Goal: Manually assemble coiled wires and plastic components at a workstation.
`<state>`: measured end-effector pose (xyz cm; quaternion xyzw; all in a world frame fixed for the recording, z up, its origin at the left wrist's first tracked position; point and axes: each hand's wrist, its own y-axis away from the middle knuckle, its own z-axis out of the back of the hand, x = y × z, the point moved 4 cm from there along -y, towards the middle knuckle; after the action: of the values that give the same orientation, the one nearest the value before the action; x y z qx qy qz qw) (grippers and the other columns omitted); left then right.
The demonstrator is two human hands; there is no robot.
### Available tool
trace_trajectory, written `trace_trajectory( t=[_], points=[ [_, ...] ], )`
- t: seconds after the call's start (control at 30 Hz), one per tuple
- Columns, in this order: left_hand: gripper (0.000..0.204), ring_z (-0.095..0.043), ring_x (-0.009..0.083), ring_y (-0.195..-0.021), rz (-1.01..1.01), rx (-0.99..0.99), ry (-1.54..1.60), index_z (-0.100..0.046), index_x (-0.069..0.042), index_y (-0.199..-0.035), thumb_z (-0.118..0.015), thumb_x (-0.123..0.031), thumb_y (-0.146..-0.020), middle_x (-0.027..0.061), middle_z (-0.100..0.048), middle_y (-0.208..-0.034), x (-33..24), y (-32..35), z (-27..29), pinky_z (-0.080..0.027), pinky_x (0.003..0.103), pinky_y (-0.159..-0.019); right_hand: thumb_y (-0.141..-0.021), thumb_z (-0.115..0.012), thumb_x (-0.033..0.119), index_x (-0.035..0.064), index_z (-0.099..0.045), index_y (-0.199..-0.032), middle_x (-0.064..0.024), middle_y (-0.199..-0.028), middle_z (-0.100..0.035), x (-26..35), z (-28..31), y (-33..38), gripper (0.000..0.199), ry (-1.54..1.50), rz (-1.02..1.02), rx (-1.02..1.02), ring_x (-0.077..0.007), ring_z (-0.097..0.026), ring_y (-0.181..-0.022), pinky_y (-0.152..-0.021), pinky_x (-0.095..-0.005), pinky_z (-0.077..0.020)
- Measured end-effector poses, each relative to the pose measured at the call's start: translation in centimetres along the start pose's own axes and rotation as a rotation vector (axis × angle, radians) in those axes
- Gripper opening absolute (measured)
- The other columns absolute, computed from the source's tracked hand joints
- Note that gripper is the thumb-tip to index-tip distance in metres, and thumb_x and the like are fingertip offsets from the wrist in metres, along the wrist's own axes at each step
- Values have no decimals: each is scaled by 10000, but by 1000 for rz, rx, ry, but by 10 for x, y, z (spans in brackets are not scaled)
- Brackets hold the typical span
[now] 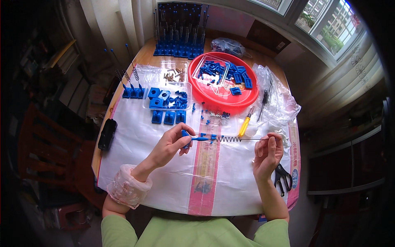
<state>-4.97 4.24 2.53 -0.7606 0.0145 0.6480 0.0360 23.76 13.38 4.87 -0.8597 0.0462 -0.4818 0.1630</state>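
Observation:
My left hand is closed around a blue plastic piece with a pointed tip facing right. Out of that tip runs a thin dark wire, coiled midway into a spring and straight beyond it. The wire's far end lies pinched between the fingertips of my right hand, so the whole piece stretches level between both hands. Just behind it are small blue parts on the covered table. A yellow-handled screwdriver lies close behind the spring.
Black scissors lie right of my right hand. Farther back stand a red basin of blue parts, a clear tray of blue blocks, and several finished-looking spring assemblies. A black case sits at the left edge, crumpled plastic at right.

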Motion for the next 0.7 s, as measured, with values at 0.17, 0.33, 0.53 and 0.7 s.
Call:
trace_trajectory(
  t=[0.17,0.33,0.53,0.7],
  points=[
    [225,-572,88,-659,-3,-18,-2,-572,-35,-1139,-552,-239,-1045,47,-616,-821,2,-2,2,-452,218,-573,-1057,-579,118,29,-596,-1076,-61,-748,-600,-2,5,-2,92,-33,-22,-76,-89,-476,-556,-499,-240,-366],
    [204,-566,85,-646,15,-63,23,-575,-33,-1125,-550,-217,-1039,45,-615,-802,0,-3,8,-445,222,-557,-1044,-604,104,38,-609,-1021,-69,-767,-631,-3,11,-7,70,-48,-21,-88,-89,-485,-557,-494,-236,-372],
    [202,-577,89,-629,47,-78,63,-594,-35,-1112,-567,-217,-1029,51,-627,-792,3,-4,15,-437,214,-523,-1041,-624,127,38,-608,-981,-58,-768,-616,-3,11,-6,108,-34,-8,-61,-76,-456,-553,-489,-220,-357],
    [205,-586,91,-621,57,-70,91,-607,-34,-1108,-574,-217,-1023,58,-639,-791,4,-5,16,-434,210,-511,-1043,-617,116,28,-621,-986,-53,-807,-607,1,9,-7,105,-47,32,-6,-59,-423,-558,-484,-196,-340]
  ],
)
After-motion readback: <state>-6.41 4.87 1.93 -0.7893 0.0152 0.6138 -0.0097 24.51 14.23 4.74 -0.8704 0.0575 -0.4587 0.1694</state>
